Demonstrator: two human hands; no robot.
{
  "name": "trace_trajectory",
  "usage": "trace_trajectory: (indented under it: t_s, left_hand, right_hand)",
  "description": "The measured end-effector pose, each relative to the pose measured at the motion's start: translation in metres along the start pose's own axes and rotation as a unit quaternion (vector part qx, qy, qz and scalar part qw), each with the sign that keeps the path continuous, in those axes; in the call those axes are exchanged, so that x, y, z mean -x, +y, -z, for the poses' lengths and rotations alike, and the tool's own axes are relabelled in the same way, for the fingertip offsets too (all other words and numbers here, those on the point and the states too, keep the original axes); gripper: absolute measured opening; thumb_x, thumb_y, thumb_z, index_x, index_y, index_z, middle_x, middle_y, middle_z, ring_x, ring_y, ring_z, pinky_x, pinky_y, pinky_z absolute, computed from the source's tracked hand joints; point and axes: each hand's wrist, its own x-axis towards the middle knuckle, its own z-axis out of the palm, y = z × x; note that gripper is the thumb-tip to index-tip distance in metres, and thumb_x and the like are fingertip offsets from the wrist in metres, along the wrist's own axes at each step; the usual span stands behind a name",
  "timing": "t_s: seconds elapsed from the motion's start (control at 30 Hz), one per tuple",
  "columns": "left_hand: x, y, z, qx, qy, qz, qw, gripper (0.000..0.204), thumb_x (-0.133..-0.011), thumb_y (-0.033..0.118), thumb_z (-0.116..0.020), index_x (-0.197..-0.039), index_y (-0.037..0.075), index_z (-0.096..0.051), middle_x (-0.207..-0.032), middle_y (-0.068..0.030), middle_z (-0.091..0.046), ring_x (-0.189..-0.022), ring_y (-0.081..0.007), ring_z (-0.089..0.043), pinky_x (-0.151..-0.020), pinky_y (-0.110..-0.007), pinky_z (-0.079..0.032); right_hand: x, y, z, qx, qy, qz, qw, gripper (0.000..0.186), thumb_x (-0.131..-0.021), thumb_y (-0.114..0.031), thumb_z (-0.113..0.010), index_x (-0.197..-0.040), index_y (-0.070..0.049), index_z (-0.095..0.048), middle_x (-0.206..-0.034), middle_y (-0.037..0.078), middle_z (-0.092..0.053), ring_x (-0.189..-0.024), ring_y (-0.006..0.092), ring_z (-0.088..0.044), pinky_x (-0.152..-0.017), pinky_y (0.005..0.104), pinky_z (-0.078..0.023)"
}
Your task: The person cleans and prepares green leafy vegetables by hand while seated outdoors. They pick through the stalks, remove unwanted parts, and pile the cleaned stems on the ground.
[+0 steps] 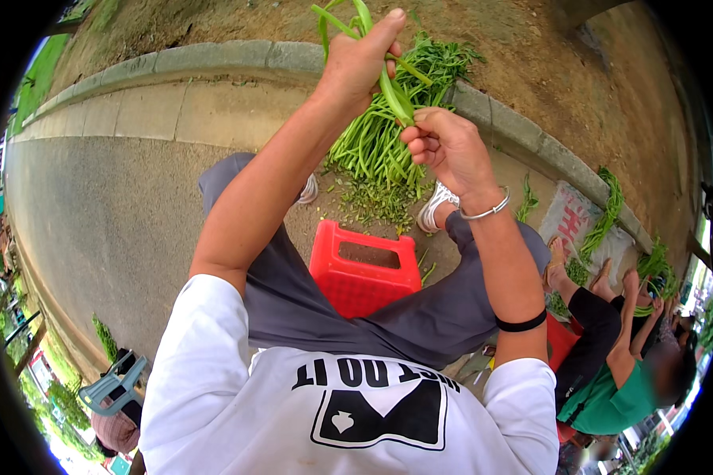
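Note:
My left hand (355, 70) is closed around a few long green vegetable stalks (394, 96), its thumb pointing up and away. Pinched at the near, cut-looking end of those stalks are the fingers of my right hand (454, 149), which wears a silver bangle at the wrist. Below both hands a big heap of leafy green stalks (376, 150) lies on the pavement against the kerb. Short trimmed bits (372, 200) are scattered at the heap's near side, between my shoes.
A red plastic stool (364, 297) stands between my knees. The stone kerb (222, 57) curves behind the heap, with bare soil beyond. At right, a person in green (622, 400) sits by more stalks (608, 218) on a printed sack (569, 212). A grey-blue chair (112, 393) is at lower left.

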Motion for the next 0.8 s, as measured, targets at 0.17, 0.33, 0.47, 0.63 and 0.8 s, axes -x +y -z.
trace_trajectory:
  t_s: [0.17, 0.33, 0.47, 0.63, 0.8]
  left_hand:
    - [-0.003, -0.002, 0.004, -0.035, 0.040, 0.027, 0.998, 0.038, -0.078, 0.045, -0.063, -0.062, 0.011, -0.054, -0.052, 0.0018, -0.048, -0.043, -0.0075, -0.043, -0.040, -0.021, -0.033]
    - [0.001, -0.011, -0.001, -0.086, 0.010, -0.009, 0.996, 0.038, -0.079, 0.044, -0.062, -0.063, 0.010, -0.055, -0.054, 0.0018, -0.049, -0.045, -0.0076, -0.043, -0.041, -0.021, -0.033]
    - [0.003, -0.010, -0.001, -0.108, -0.005, -0.011, 0.994, 0.038, -0.079, 0.043, -0.062, -0.064, 0.009, -0.055, -0.054, 0.0014, -0.049, -0.045, -0.0077, -0.044, -0.042, -0.021, -0.034]
    - [-0.001, -0.009, -0.003, -0.076, 0.009, -0.009, 0.997, 0.039, -0.080, 0.042, -0.062, -0.063, 0.008, -0.055, -0.053, 0.0006, -0.049, -0.045, -0.0081, -0.044, -0.042, -0.021, -0.034]
    - [0.000, -0.009, -0.002, -0.071, 0.012, -0.019, 0.997, 0.039, -0.080, 0.042, -0.062, -0.062, 0.008, -0.054, -0.052, 0.0000, -0.049, -0.044, -0.0085, -0.044, -0.041, -0.022, -0.034]
  right_hand:
    - [0.005, -0.002, -0.004, 0.180, -0.103, 0.040, 0.977, 0.016, -0.083, -0.012, -0.054, -0.083, 0.002, -0.061, -0.071, 0.009, -0.063, -0.057, 0.0095, -0.060, -0.050, 0.0208, -0.049]
    - [0.005, 0.002, -0.006, 0.283, -0.109, 0.064, 0.951, 0.014, -0.081, -0.012, -0.056, -0.081, 0.001, -0.060, -0.067, 0.007, -0.062, -0.055, 0.0088, -0.059, -0.049, 0.0211, -0.047]
    - [0.001, 0.003, -0.001, 0.280, -0.093, 0.084, 0.952, 0.012, -0.078, -0.009, -0.054, -0.077, 0.001, -0.061, -0.064, 0.006, -0.062, -0.054, 0.0083, -0.058, -0.048, 0.0207, -0.046]
    - [-0.001, 0.002, -0.002, 0.249, -0.050, 0.089, 0.963, 0.013, -0.076, -0.008, -0.053, -0.071, 0.001, -0.061, -0.062, 0.006, -0.061, -0.052, 0.0091, -0.057, -0.047, 0.0214, -0.046]
    - [-0.004, 0.004, -0.001, 0.211, -0.015, 0.068, 0.975, 0.014, -0.078, -0.010, -0.052, -0.077, 0.000, -0.061, -0.065, 0.006, -0.061, -0.052, 0.0082, -0.056, -0.047, 0.0207, -0.045]
